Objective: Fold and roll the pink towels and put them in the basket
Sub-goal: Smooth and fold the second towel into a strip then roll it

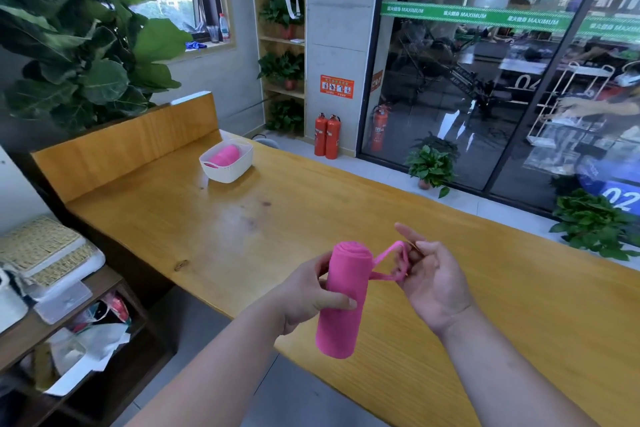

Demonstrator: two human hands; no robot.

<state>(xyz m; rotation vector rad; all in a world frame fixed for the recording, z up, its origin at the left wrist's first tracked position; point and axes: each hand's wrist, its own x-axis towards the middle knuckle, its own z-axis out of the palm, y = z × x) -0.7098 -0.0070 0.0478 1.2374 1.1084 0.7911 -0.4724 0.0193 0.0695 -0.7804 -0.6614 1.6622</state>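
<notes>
A pink towel rolled into a tight cylinder (342, 302) is held upright above the near edge of the wooden table (242, 218). My left hand (311, 295) grips the roll around its middle. My right hand (429, 277) holds the towel's thin pink loop strap (391, 262), stretched sideways from the roll's top over its curled fingers. At the far end of the table stands a white basket (227, 163) with pink rolled towels (225, 154) inside.
A large leafy plant (79, 38) rises behind the table's raised wooden back at the left. A low shelf with a woven mat and clutter (52, 281) stands at the near left. Fire extinguishers (327, 135) and potted plants line the glass wall on the right.
</notes>
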